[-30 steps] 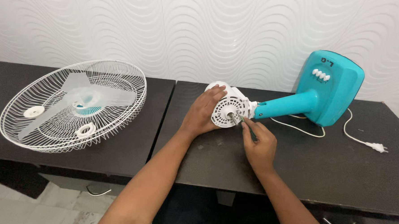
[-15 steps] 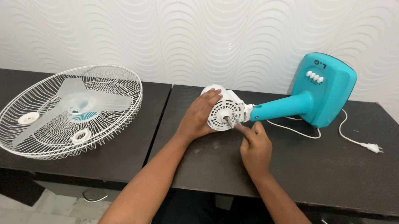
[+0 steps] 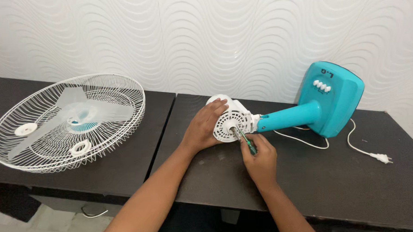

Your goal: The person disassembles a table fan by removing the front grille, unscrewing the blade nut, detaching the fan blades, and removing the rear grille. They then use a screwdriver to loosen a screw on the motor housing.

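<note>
Head cam looking down at a table fan lying on its side on the right-hand dark table, teal base propped up near the wavy white wall and the white motor housing pointing back at the person. Left hand is wrapped over the top and left side of the housing, fingers curled round it and pinning it down. Right hand is closed on a small green-handled screwdriver, tip sitting in the vented front face just beside the metal shaft. If it were me I'd keep the driver dead in line with the screw and push in while turning, since that plastic face looks like it would strip or crack easily, and keep the left hand clamped so the whole thing doesn't roll. Room-wise there's plenty of bare tabletop in front of and to the right of the hands, though the white power cord snakes out behind the neck toward the right edge. Wire grille with the clear blade in it sits well apart on the left table, and there's a gap between the two tables just left of the forearm
</note>
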